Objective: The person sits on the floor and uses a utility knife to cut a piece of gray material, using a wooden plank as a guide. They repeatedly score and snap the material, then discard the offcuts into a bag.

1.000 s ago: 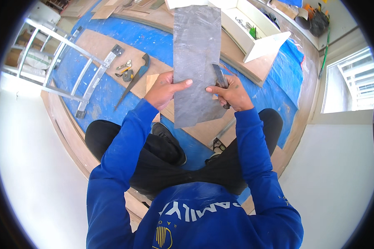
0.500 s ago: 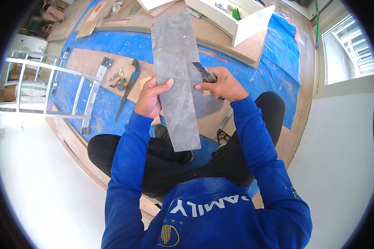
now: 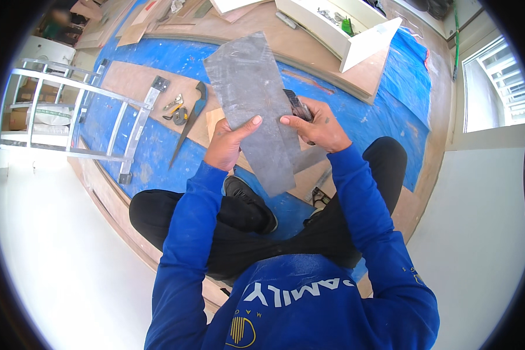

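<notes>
My left hand [image 3: 227,143] is closed on the left edge of a long, flat grey sheet [image 3: 248,87], thumb on its upper face. The sheet is held up above my crossed legs, tilted, its far end leaning left. My right hand [image 3: 322,125] is wrapped round a utility knife [image 3: 298,107] with a dark blade end, close against the sheet's right edge. Its thumb meets that edge. Under the sheet, to the right, another grey piece [image 3: 310,158] shows in part. The fingers behind the sheet are hidden.
A handsaw [image 3: 191,116] and a tape measure [image 3: 180,115] lie on a board at the left, beside a metal ladder [image 3: 137,131]. A dark tool with a ruler [image 3: 319,195] is by my right foot. Ahead, a white box [image 3: 315,29] rests on stacked boards [image 3: 326,67]. Blue sheeting [image 3: 151,169] covers the floor.
The grey sheet has turned, its far end now leaning further left and its near end shifted right. Both hands have moved slightly right and keep their hold.
</notes>
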The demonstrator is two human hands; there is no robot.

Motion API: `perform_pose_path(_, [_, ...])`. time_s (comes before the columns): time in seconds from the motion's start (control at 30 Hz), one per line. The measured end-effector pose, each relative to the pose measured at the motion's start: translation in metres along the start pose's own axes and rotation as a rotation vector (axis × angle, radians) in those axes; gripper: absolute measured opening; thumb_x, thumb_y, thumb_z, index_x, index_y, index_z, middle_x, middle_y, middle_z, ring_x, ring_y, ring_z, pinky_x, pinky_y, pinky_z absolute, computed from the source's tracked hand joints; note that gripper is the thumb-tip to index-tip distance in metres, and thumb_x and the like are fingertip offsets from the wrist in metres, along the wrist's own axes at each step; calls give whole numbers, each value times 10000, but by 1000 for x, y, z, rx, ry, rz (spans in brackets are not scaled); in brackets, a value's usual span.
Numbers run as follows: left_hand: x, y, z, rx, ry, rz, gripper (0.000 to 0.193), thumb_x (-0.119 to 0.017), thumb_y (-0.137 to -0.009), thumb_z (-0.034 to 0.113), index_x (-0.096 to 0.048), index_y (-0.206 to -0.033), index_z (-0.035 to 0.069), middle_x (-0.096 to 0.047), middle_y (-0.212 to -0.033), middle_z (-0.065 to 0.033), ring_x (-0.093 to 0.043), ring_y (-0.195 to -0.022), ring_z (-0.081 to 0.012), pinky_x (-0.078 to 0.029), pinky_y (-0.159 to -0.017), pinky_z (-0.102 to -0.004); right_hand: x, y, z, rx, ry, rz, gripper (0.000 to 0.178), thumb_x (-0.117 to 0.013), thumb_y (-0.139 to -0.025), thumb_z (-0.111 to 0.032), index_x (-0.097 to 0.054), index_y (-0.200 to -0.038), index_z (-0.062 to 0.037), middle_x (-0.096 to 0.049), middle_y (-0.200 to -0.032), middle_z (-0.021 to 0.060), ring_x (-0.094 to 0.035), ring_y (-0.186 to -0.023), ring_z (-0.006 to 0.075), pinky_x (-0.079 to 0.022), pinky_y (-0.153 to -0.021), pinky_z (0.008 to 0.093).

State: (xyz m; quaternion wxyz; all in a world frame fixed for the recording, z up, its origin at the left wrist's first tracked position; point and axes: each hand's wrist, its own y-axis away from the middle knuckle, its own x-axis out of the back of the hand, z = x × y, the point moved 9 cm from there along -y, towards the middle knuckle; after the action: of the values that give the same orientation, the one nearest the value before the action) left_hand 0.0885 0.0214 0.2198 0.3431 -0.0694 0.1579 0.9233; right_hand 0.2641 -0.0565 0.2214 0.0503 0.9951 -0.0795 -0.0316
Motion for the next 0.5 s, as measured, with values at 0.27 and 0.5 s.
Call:
perform_pose_path(0.27, [8,-1,-3,22,101,-7,330,-746,-946,130,-675,-1246,13,-731,-1177,-85,-690,-1068,-169,-531,-949,-347,-3,-8,2,82,40,28,253,-820,-905,-218,-669,-894,-16,-449,-688,-64,-366,-663,65,-312,-573,279])
perform_pose_path(0.5, [13,-3,-8,70,189,3,357,-760,-916,103,-670,-1248,10,-734,-1171,-96,-699,-1057,-181,-544,-939,-354,-8,-9,4,138,76,29,227,-799,-923,-205,-658,-913,-26,-454,-683,-42,-372,-661,70,-324,-573,286])
